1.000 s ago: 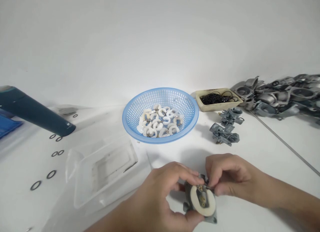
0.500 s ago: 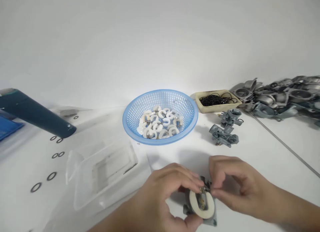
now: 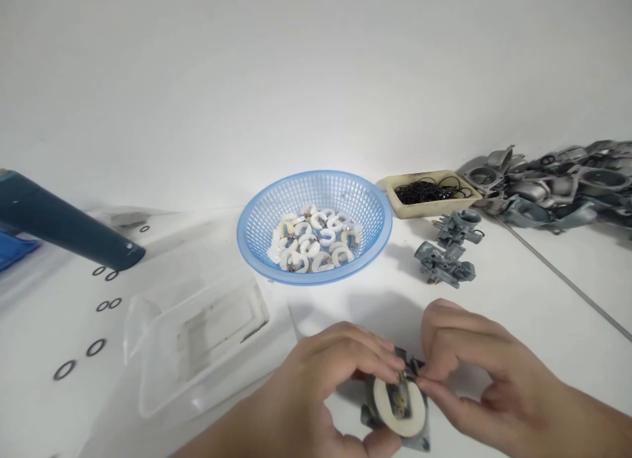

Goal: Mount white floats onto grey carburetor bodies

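Observation:
A grey metal carburetor (image 3: pixel 421 440) lies at the front of the table with a white horseshoe-shaped float (image 3: pixel 416 405) on its upper face. Brass parts show in the float's opening. My left hand (image 3: pixel 340 379) is closed around the carburetor from the left, fingertips at the float's hinge end and thumb at its near edge. My right hand (image 3: pixel 474 366) pinches with thumb and index finger at the hinge end's right side. What sits in that pinch is too small to make out.
Behind stands a blue basket (image 3: pixel 240 237) of white floats. Right of it are a cream tray (image 3: pixel 419 211) of black rubber rings, two carburetor bodies (image 3: pixel 447 264) and piled metal bowls (image 3: pixel 528 211). Leftward are a clear plastic box (image 3: pixel 148 385), black O-rings (image 3: pixel 96 347) and a dark teal cylinder (image 3: pixel 74 221).
My right hand has shifted slightly right, its pinch still at the float's hinge end. My left hand keeps its hold on the carburetor. The camera view has moved a little.

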A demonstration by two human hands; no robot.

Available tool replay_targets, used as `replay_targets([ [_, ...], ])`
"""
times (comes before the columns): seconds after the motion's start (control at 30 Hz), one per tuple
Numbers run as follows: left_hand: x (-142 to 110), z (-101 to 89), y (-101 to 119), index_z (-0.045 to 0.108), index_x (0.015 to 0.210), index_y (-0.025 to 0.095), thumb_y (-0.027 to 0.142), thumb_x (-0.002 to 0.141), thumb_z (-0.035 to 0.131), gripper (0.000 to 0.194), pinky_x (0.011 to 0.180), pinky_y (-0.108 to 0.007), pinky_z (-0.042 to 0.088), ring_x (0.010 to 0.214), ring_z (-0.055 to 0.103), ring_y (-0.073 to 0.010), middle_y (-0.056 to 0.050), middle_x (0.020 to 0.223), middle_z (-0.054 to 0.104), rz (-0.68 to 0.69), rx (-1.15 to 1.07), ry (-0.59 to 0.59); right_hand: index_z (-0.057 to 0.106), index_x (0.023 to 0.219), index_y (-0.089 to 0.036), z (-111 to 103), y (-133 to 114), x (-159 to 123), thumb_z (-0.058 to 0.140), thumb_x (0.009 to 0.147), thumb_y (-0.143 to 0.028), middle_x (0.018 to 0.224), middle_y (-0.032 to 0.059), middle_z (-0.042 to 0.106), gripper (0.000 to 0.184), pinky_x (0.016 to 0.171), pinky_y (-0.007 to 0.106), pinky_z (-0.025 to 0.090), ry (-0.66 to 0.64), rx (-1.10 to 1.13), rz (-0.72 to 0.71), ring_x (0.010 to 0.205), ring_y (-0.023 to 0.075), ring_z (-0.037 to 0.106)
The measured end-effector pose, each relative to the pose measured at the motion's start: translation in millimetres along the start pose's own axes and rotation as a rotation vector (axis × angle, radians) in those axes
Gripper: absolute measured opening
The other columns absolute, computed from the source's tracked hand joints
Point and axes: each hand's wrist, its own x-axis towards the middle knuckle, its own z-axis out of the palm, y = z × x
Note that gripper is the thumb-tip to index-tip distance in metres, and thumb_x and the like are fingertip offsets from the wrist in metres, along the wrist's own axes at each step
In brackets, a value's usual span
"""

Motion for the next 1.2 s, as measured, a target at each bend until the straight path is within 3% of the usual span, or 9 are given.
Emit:
replay_targets([
  [0.13, -3.4, -4.3, -0.2, 0.074, 0.144, 0.028, 0.009, 0.077, 0.101, 0.075, 0.093, -0.029, 0.074, 0.121, 0.086, -0.0295, -0.009, 0.135, 0.084, -0.210, -0.113, -0.054, 0.072, 0.095, -0.026, -1.1, 0.3, 3.2, 0.075, 0.104, -0.013, 0.078, 0.0000, 0.067, 0.016, 0.066, 0.034, 0.047, 0.003, 0.004, -0.003, 0.070, 0.0183, 0.065],
  [0.27, -2.9, -8.1, -2.8, 0.076, 0.145, 0.028, 0.015, 0.076, 0.105, 0.075, 0.090, -0.029, 0.074, 0.121, 0.085, -0.0301, -0.011, 0.136, 0.082, -0.242, -0.175, -0.105, 0.073, 0.095, -0.026, -2.9, 5.0, 4.7, 0.076, 0.104, -0.012, 0.079, -0.0011, 0.067, 0.017, 0.067, 0.033, 0.047, 0.001, 0.004, -0.006, 0.072, 0.0174, 0.065],
  [0.43, 2.0, -10.6, -5.1, 0.079, 0.134, 0.026, 0.024, 0.071, 0.111, 0.071, 0.085, -0.031, 0.072, 0.113, 0.084, -0.0291, -0.012, 0.128, 0.082, -0.089, -0.020, -0.058, 0.075, 0.099, -0.026, -4.2, 10.6, 2.4, 0.079, 0.106, -0.014, 0.083, -0.0009, 0.069, 0.014, 0.067, 0.031, 0.048, -0.010, 0.045, -0.006, 0.075, 0.0165, 0.066],
  [0.63, 5.5, -9.7, -4.2, 0.077, 0.129, 0.025, 0.030, 0.085, 0.108, 0.054, 0.100, -0.044, 0.070, 0.108, 0.083, -0.0306, -0.012, 0.118, 0.085, 0.115, 0.134, -0.032, 0.076, 0.102, -0.026, -4.6, 11.2, 2.9, 0.078, 0.107, -0.013, 0.085, 0.0003, 0.071, 0.013, 0.067, 0.029, 0.051, -0.035, 0.066, 0.011, 0.078, 0.0171, 0.068],
  [0.77, 5.8, -6.1, -3.5, 0.075, 0.133, 0.026, 0.027, 0.087, 0.105, 0.056, 0.109, -0.048, 0.071, 0.114, 0.086, -0.0329, -0.014, 0.126, 0.087, 0.144, 0.150, -0.026, 0.075, 0.100, -0.026, -3.3, 9.4, 6.1, 0.078, 0.107, -0.015, 0.084, 0.0005, 0.071, 0.014, 0.065, 0.029, 0.052, -0.025, 0.087, 0.035, 0.075, 0.0172, 0.067],
  [0.9, 6.4, -3.0, -4.3, 0.073, 0.132, 0.023, 0.019, 0.084, 0.104, 0.058, 0.107, -0.045, 0.073, 0.112, 0.088, -0.0321, -0.013, 0.120, 0.089, 0.177, 0.142, 0.012, 0.073, 0.100, -0.026, -2.4, 9.7, 8.0, 0.078, 0.105, -0.015, 0.084, 0.0008, 0.071, 0.014, 0.067, 0.030, 0.053, -0.028, 0.078, 0.025, 0.076, 0.0180, 0.067],
  [1.2, 5.1, 1.5, -4.0, 0.075, 0.121, 0.018, 0.018, 0.082, 0.106, 0.050, 0.107, -0.041, 0.074, 0.109, 0.089, -0.0301, -0.015, 0.114, 0.089, 0.182, 0.150, 0.069, 0.073, 0.099, -0.025, -3.2, 11.9, 7.9, 0.079, 0.104, -0.014, 0.083, 0.0009, 0.069, 0.014, 0.065, 0.029, 0.050, -0.031, 0.099, 0.041, 0.076, 0.0175, 0.066],
])
